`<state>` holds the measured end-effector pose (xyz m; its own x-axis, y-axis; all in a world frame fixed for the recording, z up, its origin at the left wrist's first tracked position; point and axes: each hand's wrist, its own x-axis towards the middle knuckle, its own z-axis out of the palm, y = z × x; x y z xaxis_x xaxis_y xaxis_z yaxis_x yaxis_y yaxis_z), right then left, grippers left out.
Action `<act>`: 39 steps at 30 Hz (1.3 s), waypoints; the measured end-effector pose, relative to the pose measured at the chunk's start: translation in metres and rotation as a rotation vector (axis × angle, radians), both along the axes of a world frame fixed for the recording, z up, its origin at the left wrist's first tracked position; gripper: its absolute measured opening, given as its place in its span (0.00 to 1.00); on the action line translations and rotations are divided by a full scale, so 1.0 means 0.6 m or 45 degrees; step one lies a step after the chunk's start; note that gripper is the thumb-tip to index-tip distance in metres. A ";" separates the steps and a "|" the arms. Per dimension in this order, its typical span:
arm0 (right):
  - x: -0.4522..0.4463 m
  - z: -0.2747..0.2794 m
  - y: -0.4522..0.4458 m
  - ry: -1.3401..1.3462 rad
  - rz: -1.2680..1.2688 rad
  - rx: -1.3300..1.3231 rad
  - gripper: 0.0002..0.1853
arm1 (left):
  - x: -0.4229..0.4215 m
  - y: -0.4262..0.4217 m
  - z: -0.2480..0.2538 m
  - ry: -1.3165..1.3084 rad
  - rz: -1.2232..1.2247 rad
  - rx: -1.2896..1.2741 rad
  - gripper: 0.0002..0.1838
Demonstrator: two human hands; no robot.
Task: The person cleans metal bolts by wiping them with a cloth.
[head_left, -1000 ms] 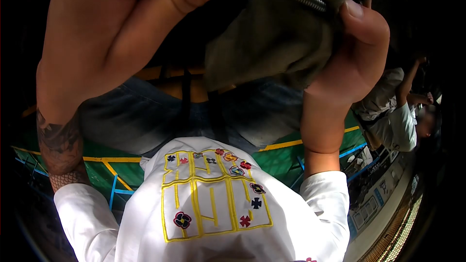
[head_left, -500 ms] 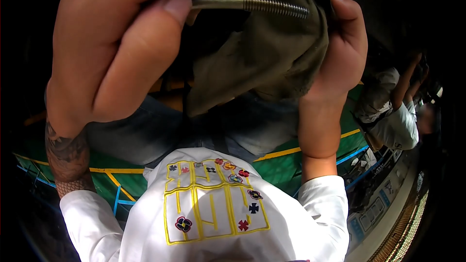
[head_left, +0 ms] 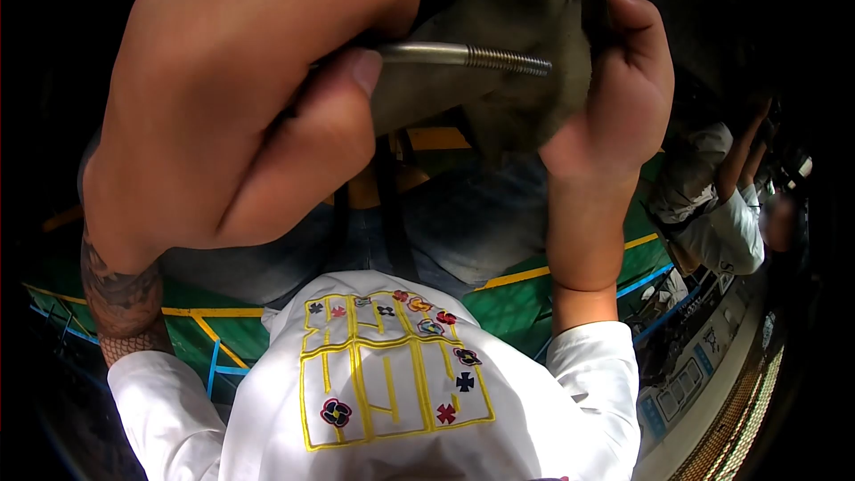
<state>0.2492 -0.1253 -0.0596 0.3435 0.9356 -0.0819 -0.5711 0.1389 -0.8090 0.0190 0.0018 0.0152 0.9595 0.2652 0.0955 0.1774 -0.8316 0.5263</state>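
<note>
My left hand (head_left: 240,107) is closed around a metal rod (head_left: 423,53), thumb pressed along its near side. The rod curves slightly where it leaves the fingers, and its threaded end points right. An olive-green cloth (head_left: 525,0) hangs behind the threads. My right hand (head_left: 623,98) grips the cloth from the right, with its thumb up and its other fingers mostly hidden by the fabric. Whether the cloth touches the rod I cannot tell. The far end of the rod is hidden inside my left hand.
Below the hands are my jeans-clad legs (head_left: 472,232) and white shirt (head_left: 401,410). The green floor (head_left: 525,303) bears yellow and blue lines. At the right a person (head_left: 730,223) in a white top works nearby, above a pale panel (head_left: 686,392).
My left hand has shifted right and down, and the rod's threaded end now sits lower. The cloth's hanging corner has drawn up and to the right. My right hand stays nearly in place.
</note>
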 end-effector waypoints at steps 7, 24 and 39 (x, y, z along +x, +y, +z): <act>-0.014 0.018 0.028 0.537 0.286 -0.094 0.16 | -0.010 0.003 -0.002 -0.035 -0.017 0.007 0.12; -0.035 0.029 0.028 0.568 0.339 -0.040 0.20 | -0.015 -0.004 -0.017 -0.227 0.060 -0.071 0.12; -0.087 0.021 0.029 0.277 0.417 -0.185 0.06 | 0.150 0.043 0.124 -0.252 -0.359 0.621 0.10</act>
<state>0.1969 -0.1079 -0.0470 -0.0104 0.9659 -0.2586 -0.7258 -0.1852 -0.6625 0.1089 0.0275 0.0898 0.9379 -0.1165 0.3267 -0.1478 -0.9864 0.0725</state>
